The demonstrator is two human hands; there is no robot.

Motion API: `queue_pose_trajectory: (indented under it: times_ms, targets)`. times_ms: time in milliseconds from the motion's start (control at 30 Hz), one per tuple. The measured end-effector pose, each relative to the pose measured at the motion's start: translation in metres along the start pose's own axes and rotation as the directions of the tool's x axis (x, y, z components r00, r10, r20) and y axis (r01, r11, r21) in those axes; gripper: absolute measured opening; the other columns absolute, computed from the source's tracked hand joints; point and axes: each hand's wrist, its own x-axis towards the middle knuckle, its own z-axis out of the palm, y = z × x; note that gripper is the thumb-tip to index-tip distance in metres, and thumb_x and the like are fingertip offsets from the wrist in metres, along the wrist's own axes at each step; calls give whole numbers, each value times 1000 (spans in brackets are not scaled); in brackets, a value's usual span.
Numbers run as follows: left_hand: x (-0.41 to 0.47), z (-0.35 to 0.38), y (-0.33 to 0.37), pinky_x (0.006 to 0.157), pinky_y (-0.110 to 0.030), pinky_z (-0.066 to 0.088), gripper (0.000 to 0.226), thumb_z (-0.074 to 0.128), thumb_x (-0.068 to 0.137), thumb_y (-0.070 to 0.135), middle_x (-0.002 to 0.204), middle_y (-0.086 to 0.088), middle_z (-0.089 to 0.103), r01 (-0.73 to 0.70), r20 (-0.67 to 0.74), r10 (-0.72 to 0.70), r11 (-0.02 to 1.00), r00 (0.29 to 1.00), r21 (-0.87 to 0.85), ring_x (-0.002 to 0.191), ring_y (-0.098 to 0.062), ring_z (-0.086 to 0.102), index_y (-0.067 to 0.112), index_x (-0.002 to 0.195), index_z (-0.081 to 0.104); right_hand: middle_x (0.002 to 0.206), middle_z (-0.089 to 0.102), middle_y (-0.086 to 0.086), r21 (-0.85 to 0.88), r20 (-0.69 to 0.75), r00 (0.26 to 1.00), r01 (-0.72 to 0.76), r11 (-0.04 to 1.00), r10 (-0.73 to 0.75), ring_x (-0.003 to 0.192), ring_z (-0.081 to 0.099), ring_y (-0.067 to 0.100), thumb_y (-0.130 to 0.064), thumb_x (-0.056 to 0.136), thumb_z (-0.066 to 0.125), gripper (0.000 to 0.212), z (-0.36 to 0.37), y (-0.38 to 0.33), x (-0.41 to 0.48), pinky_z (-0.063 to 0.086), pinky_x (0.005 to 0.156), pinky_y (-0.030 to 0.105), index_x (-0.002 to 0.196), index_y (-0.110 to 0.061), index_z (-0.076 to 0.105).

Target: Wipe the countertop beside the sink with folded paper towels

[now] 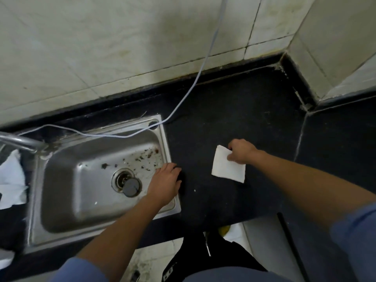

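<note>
White folded paper towel, square, flat on black tabletop, pinched in right grip; left grip empty, spread on debris-flecked steel sink rim.

A: What can't you make out here?

B: The tap is cut off by the left edge, so only its spout shows. The crumpled white paper there runs out of frame too.

A: And the hands?

B: The right hand covers one corner of the folded paper towel; its fingertips are tucked out of sight. Something dark sits under the left hand, too hidden to name.

A: The cable?

B: It leaves through the top edge. The specks in the sink are too small to identify.
</note>
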Motion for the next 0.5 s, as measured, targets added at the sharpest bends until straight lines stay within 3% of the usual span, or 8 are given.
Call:
queue_pose_trajectory:
  times_ms: [100,233,367,500]
  targets:
    - [-1,-10,-2,103,-33,34,41,52,93,28,135,-2,47,2,-41,-1,1000,999,25,124,-21,43,17,132,51,109,63,6,60,-38,999,38,997,-36,93,60,24,-26,83,65,28,-3,-4,-18,45,70,32,110,-18,62]
    - [12,-36,2,98,-35,41,36,53,91,25,125,-5,52,-88,-71,92,994,993,58,117,-24,49,13,125,56,103,63,3,28,-230,967,119,993,-109,91,59,23,-29,84,64,19,-13,-9,-63,39,69,29,102,-24,59]
    - [31,-63,15,93,-39,42,35,52,91,25,120,-7,54,-239,-72,251,960,965,147,113,-27,50,12,124,57,107,60,-1,-114,-441,883,127,985,-164,97,60,24,-33,87,59,18,-14,-10,-112,41,73,32,103,-25,56]
    - [38,-83,32,90,-39,42,34,52,91,26,117,-7,55,-405,-86,431,887,898,221,111,-27,50,14,122,57,103,58,2,-178,-639,758,23,984,-133,94,59,25,-32,91,54,19,2,-6,-166,44,68,38,104,-18,58]
